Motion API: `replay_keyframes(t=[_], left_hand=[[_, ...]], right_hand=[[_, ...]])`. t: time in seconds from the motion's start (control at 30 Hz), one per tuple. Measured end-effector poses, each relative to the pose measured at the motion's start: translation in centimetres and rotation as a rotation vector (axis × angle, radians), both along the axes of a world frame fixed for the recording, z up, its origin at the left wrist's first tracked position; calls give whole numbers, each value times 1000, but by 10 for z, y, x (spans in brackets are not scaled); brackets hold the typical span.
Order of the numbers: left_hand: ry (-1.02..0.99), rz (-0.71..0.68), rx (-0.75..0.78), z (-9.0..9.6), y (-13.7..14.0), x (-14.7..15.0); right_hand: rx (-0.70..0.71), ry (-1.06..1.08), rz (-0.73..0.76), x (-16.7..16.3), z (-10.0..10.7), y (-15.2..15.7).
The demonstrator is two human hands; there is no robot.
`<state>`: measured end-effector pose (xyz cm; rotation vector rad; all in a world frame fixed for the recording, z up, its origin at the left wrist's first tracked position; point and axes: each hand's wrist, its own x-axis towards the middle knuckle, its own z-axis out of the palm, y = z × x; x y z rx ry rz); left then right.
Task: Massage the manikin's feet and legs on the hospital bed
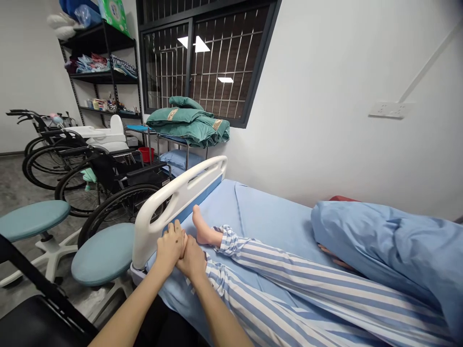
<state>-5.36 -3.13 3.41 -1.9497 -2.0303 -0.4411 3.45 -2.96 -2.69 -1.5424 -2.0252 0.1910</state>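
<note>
Both of my hands are wrapped round the near bare foot (184, 244) of a person lying on the bed. My left hand (170, 246) grips it on the toe side, fingers bent over the top. Lower and to the right, my right hand (193, 259) closes around the foot close to the ankle. Most of that foot is hidden behind my fingers. The other bare foot (203, 228) rests heel down on the light blue sheet (267, 212), toes up. Blue-and-white striped trousers (289, 262) cover both legs.
A white footboard (147, 217) stands just left of my hands. Two round teal stools (103, 253) and several wheelchairs (126, 200) are to the left. Folded green bedding (195, 126) lies on a stand under the window. A blue quilt (390, 246) covers the person's upper part.
</note>
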Motion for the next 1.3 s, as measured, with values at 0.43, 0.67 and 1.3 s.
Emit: replay_keyframes(t=[0.43, 0.67, 1.3], left_hand=[[129, -149, -292, 45, 23, -1], [199, -164, -340, 48, 43, 6], [-507, -484, -884, 33, 120, 5]], right_hand=[[7, 62, -27, 2, -2, 0], [-16, 39, -48, 3, 1, 0], [-157, 224, 59, 23, 24, 21]])
